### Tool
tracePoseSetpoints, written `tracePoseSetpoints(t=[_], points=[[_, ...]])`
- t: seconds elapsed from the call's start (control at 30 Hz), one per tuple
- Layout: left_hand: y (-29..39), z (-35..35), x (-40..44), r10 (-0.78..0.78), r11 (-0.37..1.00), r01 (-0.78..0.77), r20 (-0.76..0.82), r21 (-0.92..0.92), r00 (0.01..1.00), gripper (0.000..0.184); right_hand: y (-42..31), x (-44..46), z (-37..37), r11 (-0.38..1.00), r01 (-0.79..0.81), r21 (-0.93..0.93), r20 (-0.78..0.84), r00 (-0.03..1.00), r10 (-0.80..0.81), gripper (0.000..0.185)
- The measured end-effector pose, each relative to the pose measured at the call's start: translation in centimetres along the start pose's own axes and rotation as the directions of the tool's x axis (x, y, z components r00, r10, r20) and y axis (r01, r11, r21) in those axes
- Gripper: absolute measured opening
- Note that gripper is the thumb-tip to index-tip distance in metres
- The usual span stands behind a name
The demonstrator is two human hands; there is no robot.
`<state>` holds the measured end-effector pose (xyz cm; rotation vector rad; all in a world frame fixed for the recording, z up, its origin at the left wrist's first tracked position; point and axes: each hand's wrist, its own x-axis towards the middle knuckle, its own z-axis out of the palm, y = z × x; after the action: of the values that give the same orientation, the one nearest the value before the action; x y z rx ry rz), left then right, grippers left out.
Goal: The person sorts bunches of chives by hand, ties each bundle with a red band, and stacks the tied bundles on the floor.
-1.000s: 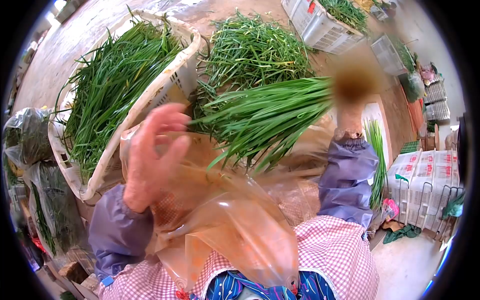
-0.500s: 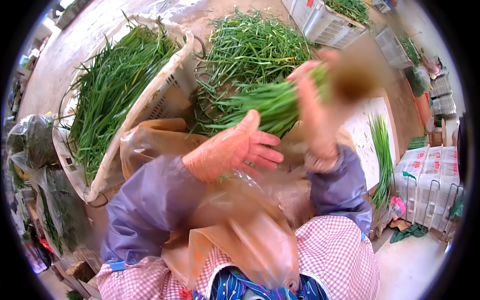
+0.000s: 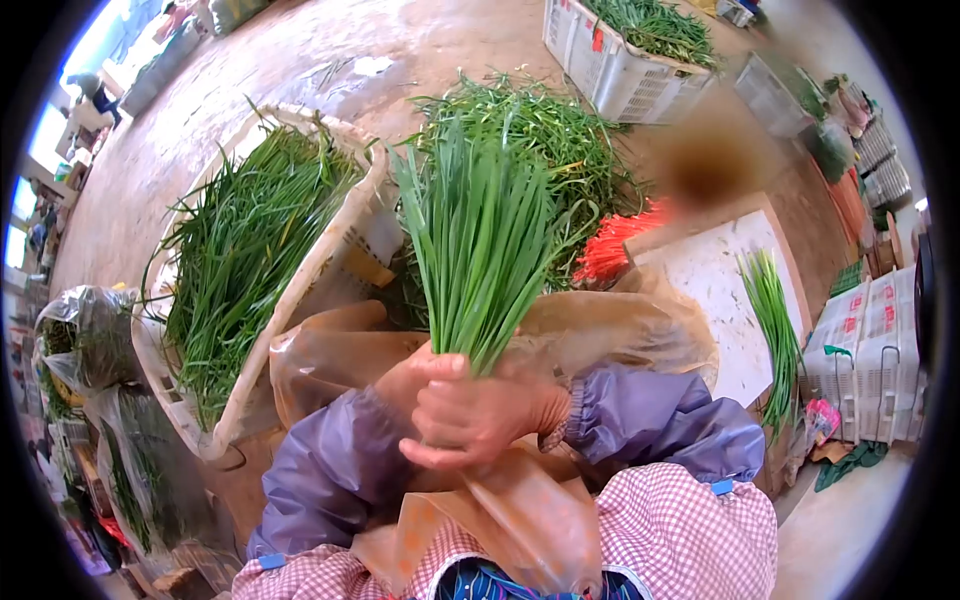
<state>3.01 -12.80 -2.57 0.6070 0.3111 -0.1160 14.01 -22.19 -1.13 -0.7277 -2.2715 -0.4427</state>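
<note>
A bunch of garlic chives (image 3: 480,240) stands upright in front of my chest, its long green leaves fanning out at the top. My left hand (image 3: 412,382) is closed around the lower part of the bunch, its thumb lying across the stems. Wrapped over the bottom end, my right hand (image 3: 485,415) presses against the left one and covers the stem ends. Below both hands hangs a brownish plastic apron (image 3: 510,525), which also spreads over my lap.
A lined white crate (image 3: 290,375) full of greens stands at left. Loose greens (image 3: 590,165) lie on the floor ahead, near red ties (image 3: 615,245). At right, a white board (image 3: 715,290) holds another chive bunch (image 3: 770,340). Stacked crates (image 3: 865,355) stand beyond.
The chives have swung from lying sideways in my right hand to upright before me. My left hand, open before, is now closed around them. The red ties have come into view.
</note>
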Motion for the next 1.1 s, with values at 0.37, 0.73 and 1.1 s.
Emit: tracePoseSetpoints(t=[0.37, 0.73, 1.1], points=[[-0.5, -2.0, -0.3, 0.220, 0.915, -0.095, 0.288, -0.391, 0.932, 0.068, -1.0, 1.3, -2.8, 0.951, -0.157, 0.266, -0.056, 0.982, 0.178, 0.017], [0.2, -2.2, -0.1, 0.353, 0.889, -0.129, 0.480, -0.439, 0.803, 0.070, 4.7, -3.7, -6.1, -0.106, -0.424, 0.899, 0.153, 0.078, 0.985, 0.007], [0.1, -3.1, 0.7, 0.356, 0.883, 0.175, 0.864, -0.436, 0.357, 0.079, 7.0, -3.6, -9.3, 0.152, -0.322, 0.934, -0.165, -0.011, 0.986, 0.025]])
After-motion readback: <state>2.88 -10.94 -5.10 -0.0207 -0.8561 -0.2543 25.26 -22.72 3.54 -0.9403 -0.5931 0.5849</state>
